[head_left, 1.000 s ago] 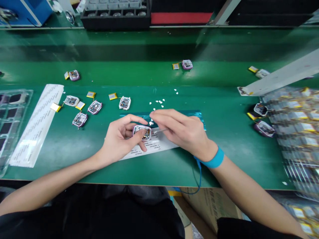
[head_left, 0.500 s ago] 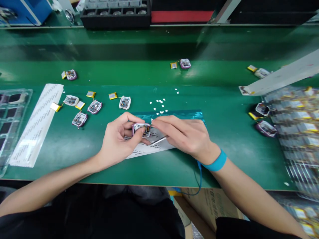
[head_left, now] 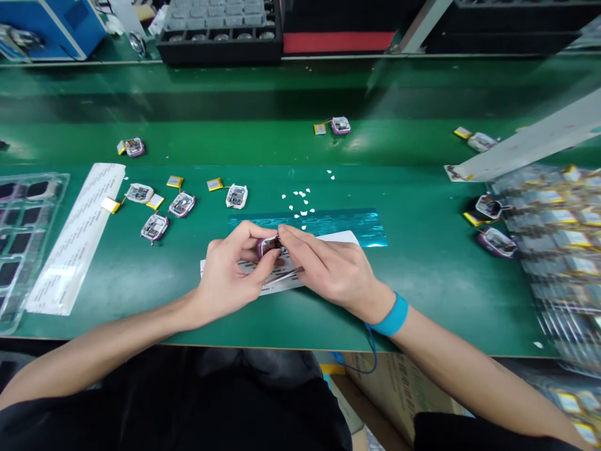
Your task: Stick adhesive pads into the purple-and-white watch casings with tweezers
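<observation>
Between the thumb and fingers of my left hand [head_left: 235,266] is a small purple-and-white device casing [head_left: 267,245], tilted, its inner parts facing up. My right hand [head_left: 333,266], with a blue wrist band, holds metal tweezers [head_left: 284,275] that point down to the left. The fingertips of that hand touch the casing's right edge. Below both hands lies a printed white sheet [head_left: 345,237], partly over a teal film strip [head_left: 370,227]. Small white pieces [head_left: 303,213] are scattered just beyond the strip.
Open casings with yellow batteries lie at the left [head_left: 154,227], back [head_left: 340,125] and right [head_left: 496,242]. A white printed strip [head_left: 75,241] sits beside a clear tray [head_left: 19,313]. Stacked trays [head_left: 568,250] and a slanted white bar [head_left: 530,144] are at the right.
The casing has turned and tilted in my left hand. My right hand has shifted slightly left, closer over the casing. More of the white sheet shows on both sides, and the view has shifted slightly.
</observation>
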{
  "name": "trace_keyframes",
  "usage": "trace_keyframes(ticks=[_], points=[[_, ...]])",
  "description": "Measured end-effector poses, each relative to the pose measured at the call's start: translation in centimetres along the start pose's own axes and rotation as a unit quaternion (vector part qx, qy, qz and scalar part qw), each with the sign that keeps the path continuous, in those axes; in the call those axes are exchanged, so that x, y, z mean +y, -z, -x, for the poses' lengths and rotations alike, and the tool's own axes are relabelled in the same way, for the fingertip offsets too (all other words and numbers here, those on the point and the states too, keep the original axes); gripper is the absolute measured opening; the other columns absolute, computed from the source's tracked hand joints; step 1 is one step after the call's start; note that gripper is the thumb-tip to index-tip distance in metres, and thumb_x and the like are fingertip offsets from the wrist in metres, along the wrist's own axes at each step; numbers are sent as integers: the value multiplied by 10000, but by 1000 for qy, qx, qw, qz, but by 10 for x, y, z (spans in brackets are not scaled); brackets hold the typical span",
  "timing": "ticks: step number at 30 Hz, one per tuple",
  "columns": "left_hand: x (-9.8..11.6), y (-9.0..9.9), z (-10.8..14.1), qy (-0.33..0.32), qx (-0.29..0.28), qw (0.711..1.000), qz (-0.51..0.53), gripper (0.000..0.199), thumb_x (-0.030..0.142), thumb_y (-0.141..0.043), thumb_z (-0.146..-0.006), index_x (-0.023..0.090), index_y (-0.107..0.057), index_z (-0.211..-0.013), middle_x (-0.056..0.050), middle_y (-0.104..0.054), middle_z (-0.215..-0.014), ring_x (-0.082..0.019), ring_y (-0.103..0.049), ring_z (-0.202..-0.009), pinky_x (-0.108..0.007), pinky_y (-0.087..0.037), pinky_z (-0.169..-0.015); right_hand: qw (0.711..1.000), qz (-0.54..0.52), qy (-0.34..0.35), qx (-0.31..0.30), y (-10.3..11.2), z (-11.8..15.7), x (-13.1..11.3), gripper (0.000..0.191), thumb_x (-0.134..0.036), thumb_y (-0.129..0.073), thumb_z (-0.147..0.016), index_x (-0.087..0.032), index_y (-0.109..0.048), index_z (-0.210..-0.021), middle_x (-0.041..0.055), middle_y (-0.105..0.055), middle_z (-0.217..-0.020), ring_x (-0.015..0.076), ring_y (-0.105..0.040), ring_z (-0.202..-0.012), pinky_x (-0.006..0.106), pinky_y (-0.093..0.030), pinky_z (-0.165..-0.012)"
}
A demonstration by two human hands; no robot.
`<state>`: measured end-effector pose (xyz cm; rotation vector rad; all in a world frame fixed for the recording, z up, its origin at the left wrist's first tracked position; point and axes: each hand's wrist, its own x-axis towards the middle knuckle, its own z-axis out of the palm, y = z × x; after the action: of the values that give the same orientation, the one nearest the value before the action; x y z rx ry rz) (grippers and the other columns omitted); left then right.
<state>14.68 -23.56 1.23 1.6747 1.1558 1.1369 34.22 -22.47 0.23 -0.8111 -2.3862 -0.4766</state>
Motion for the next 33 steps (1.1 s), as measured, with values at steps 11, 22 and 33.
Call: trace_keyframes(ticks=[11,22,33], points=[[-5,-1,3,45,-22,993,103,117,158,-675,-916,197,-575,-868,-26,-798,-846,-175,-792,-632,-223,-659,-573,884,-403,-237,-23,-2,-9,9,121,-274,-686,-973,-176,-752,-997,10,-795,-802,88,-600,-502,239,-453,-474],[3,3,-2,50,-55,996,55,76,188,-708,-924,189,-700,-1000,-16,-821,-901,-147,-787,-680,-230,-644,-674,772,-523,-351,-91,-6,-13,27,484,-572,-539,-1021,-175,-718,-809,24,-720,-691,128,-632,-624,271,-477,-615],[-16,-2,-1,5,-124,990,-68,97,208,-627,-958,218,-703,-1017,-39,-811,-1006,-191,-770,-924,-301,-583,-813,785,-477,-386,-86,-6,-10,69,706,-733,-360,-1011,-180,-725,-763,7,-601,-612,128,-623,-558,265,-514,-562]])
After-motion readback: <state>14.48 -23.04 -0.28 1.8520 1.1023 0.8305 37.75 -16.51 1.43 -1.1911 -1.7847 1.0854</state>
